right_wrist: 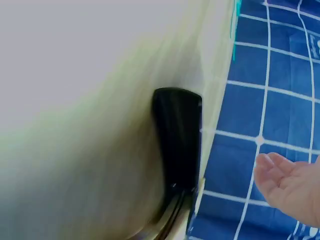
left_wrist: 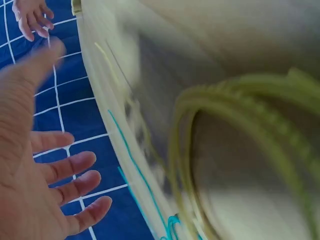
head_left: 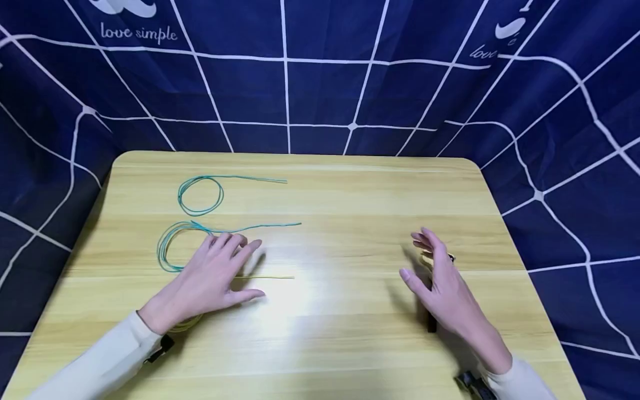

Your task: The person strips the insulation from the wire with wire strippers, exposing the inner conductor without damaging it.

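Head view: a light wooden table (head_left: 350,344) set before a dark blue cloth (head_left: 320,89) with a white grid. The left hand (head_left: 212,275) lies palm down on the table, fingers spread and straight, pinching nothing; its fingertips rest at the near teal cord (head_left: 167,244), a coil whose loose ends run rightward. A yellow cord (head_left: 270,276) passes under this hand, one end showing to its right and a loop at the wrist; in the left wrist view it (left_wrist: 235,100) appears as a blurred coil. A second teal cord (head_left: 200,194) lies coiled farther back, apart from both hands. The right hand (head_left: 442,283) stands on edge at the right, fingers relaxed and open, beside a dark object (right_wrist: 175,145) partly hidden behind it
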Demonstrator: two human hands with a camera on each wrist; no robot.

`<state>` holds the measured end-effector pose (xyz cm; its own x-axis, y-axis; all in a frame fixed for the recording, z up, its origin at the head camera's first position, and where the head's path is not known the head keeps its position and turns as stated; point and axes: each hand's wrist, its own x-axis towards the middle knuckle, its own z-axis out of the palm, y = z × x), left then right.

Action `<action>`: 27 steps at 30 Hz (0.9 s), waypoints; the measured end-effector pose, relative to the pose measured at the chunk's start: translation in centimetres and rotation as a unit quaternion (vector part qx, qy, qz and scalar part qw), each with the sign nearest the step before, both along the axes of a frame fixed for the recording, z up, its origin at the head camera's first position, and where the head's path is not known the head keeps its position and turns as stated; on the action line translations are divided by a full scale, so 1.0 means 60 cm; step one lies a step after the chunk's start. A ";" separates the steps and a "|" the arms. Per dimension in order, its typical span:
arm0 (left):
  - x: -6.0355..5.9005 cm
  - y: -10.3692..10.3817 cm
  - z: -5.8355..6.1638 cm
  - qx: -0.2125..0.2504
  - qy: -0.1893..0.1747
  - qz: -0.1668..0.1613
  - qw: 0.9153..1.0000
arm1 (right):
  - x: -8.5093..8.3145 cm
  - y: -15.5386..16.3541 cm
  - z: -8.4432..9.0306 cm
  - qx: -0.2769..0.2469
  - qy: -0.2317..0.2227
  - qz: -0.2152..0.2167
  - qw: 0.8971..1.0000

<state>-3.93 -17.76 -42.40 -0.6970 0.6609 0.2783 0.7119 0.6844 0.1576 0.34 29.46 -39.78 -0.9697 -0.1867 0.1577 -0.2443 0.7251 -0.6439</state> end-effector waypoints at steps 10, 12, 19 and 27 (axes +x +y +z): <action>0.008 -0.004 -0.018 0.003 -0.018 -0.005 1.000 | 0.028 0.044 -0.012 -0.035 -0.006 -0.065 0.997; 0.007 -0.005 -0.020 0.007 -0.022 -0.008 1.000 | 0.032 0.054 -0.017 -0.021 -0.007 -0.081 0.996; 0.003 0.001 -0.029 0.019 -0.054 -0.021 0.998 | 0.042 0.077 -0.028 -0.014 -0.076 -0.140 0.987; -0.005 0.013 -0.039 0.011 -0.055 -0.027 0.998 | 0.056 0.106 -0.052 -0.002 -0.134 -0.159 0.978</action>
